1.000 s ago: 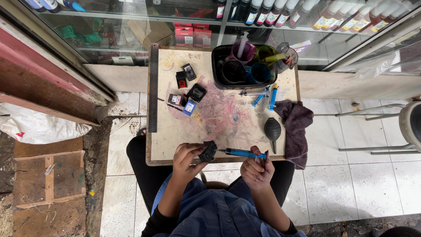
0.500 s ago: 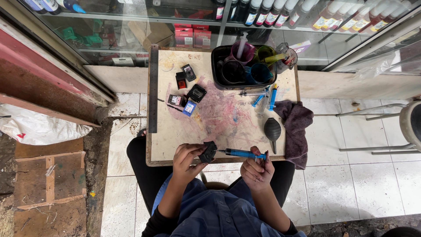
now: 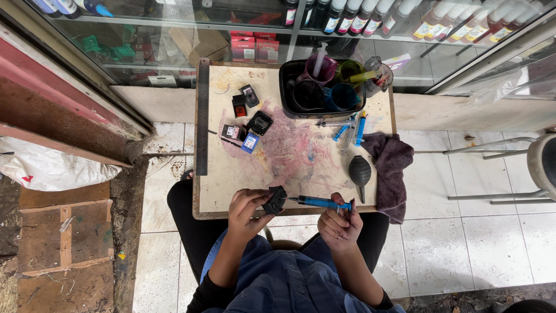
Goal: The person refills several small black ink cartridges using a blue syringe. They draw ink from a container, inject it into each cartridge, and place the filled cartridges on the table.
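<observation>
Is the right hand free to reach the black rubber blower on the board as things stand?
Probably not yet: the right hand is gripping the blue syringe. The black rubber blower lies just ahead of it, with nothing between.

One head-worn camera is looking straight down from well above, taking in the small table [image 3: 231,191], the person's lap and the surrounding floor.

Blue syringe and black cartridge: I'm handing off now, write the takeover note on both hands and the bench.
Left hand grips the black ink cartridge at the board's near edge.
Right hand holds the blue syringe, needle at the cartridge.
Four more cartridges lie far left; black tray of ink cups, spare syringes, bulb blower and purple cloth on the right.
Fill level not visible; the other cartridges lie untouched.
</observation>
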